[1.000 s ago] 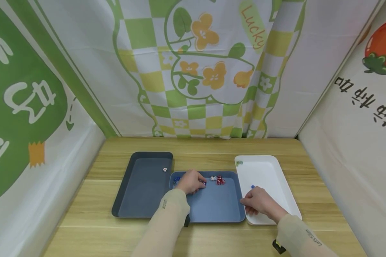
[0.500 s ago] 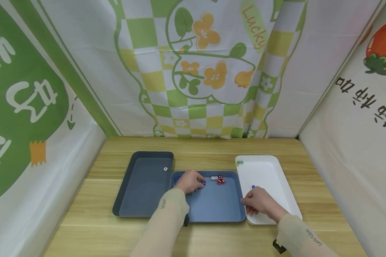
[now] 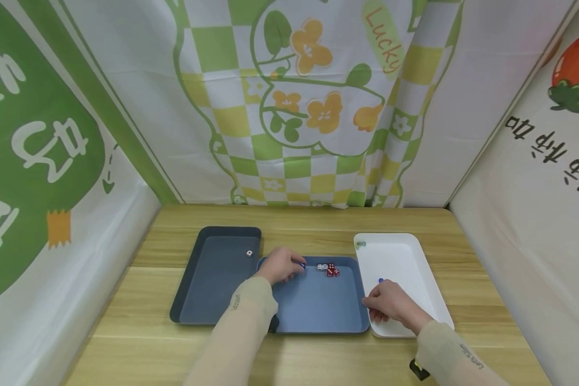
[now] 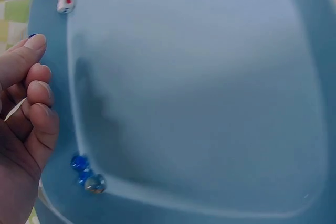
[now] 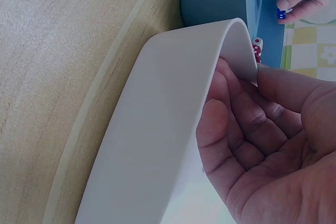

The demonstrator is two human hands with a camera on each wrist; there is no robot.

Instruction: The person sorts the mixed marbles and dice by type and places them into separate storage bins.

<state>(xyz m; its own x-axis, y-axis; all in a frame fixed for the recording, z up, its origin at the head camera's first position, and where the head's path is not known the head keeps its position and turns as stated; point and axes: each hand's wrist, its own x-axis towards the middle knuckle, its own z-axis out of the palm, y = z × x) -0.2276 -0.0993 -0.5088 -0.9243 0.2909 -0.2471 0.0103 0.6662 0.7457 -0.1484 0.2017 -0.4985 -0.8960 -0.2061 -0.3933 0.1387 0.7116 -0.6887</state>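
Note:
My left hand (image 3: pixel 281 265) pinches a small blue die (image 5: pixel 281 13) between thumb and fingertips, over the far wall of the blue tray (image 3: pixel 323 316). In the left wrist view only a blue sliver of the die shows behind the thumb. White dice (image 3: pixel 322 267) and red dice (image 3: pixel 331 271) lie by that tray's far wall, right of this hand. Blue marbles (image 4: pixel 80 162) and a clearer glass marble (image 4: pixel 95 183) sit in its far left corner. My right hand (image 3: pixel 391 303) grips the left rim of the white tray (image 5: pixel 157 119), its other fingers curled inside. A blue marble (image 3: pixel 380 280) lies just beyond it.
A dark grey tray (image 3: pixel 207 284) stands at the left, with one white die (image 3: pixel 249 253) near its right wall. Greenish glass marbles (image 3: pixel 361 244) lie in the white tray's far left corner. A patterned curtain (image 3: pixel 309 171) hangs behind the wooden table (image 3: pixel 318 359).
My left hand has lifted the blue die and moved slightly left and toward the blue tray's far wall, now covering the marbles in the head view. My right hand has stayed in place.

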